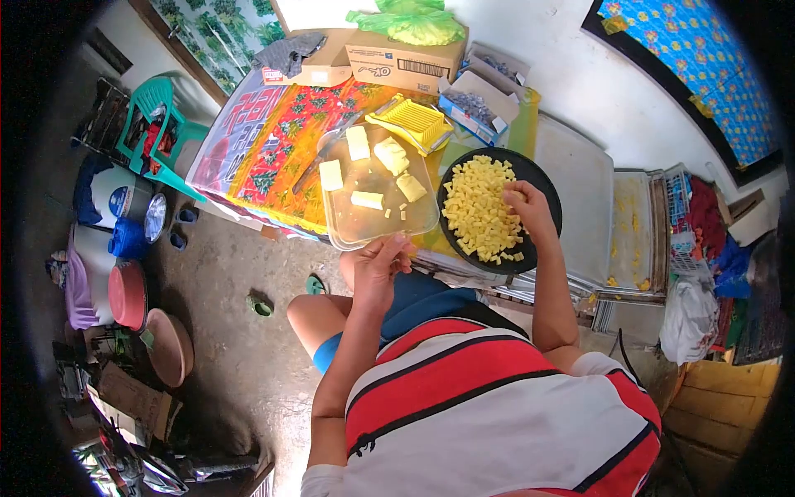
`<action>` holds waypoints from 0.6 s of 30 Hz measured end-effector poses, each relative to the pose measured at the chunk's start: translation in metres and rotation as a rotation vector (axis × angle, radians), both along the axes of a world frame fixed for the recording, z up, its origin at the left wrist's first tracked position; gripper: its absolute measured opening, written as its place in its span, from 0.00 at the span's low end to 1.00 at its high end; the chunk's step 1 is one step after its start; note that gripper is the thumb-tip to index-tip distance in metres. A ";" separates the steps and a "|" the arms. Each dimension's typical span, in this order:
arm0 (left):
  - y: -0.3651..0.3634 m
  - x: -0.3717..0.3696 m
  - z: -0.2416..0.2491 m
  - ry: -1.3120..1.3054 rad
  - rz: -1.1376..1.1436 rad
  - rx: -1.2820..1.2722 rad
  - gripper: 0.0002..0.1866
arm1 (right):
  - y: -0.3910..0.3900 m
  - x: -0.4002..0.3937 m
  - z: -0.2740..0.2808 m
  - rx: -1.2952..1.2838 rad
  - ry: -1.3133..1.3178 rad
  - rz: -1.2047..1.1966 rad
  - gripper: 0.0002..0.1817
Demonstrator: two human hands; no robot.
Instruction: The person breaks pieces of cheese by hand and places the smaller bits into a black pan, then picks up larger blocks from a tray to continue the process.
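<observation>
Many small yellow cubes [480, 207] lie heaped in a round black tray [542, 178]. Over the tray's right side is my right hand [530, 209], fingers curled together at the edge of the heap; what they pinch, if anything, is too small to name. My left hand [387, 263] is at the near edge of a clear plastic tray [341, 224], its fingertips closed together, with their contents unclear. Larger yellow blocks [367, 200] and a few small bits sit on the clear tray. A knife [308, 172] lies along that tray's left side.
Behind the trays stand a yellow slotted rack [410, 123], a cardboard box [406, 62] and an open box of small packets [479, 103]. Wire-framed screens [573, 178] lie at the right. A green chair [170, 124] and basins [170, 348] are at the left.
</observation>
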State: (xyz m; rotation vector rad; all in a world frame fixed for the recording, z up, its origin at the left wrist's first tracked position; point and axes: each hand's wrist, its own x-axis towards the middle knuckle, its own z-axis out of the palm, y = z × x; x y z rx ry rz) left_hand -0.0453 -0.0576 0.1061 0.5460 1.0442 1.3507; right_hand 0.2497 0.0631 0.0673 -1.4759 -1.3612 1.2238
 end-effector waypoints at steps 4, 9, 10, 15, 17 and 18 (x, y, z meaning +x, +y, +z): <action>0.001 0.001 -0.004 0.253 0.009 0.075 0.08 | -0.021 -0.042 0.042 -0.166 0.525 0.141 0.14; 0.001 0.008 0.018 0.372 0.043 0.295 0.07 | -0.048 -0.095 0.077 -0.114 0.592 0.308 0.16; 0.001 0.008 0.021 0.386 0.065 0.341 0.08 | -0.051 -0.103 0.079 -0.077 0.584 0.343 0.15; -0.004 0.002 0.030 0.584 0.226 0.471 0.08 | -0.065 -0.137 0.088 0.022 0.637 0.510 0.14; -0.007 -0.002 0.032 0.604 0.274 0.495 0.08 | -0.068 -0.146 0.089 0.054 0.621 0.503 0.14; -0.008 -0.004 0.033 0.602 0.290 0.504 0.08 | -0.069 -0.149 0.089 0.070 0.613 0.500 0.13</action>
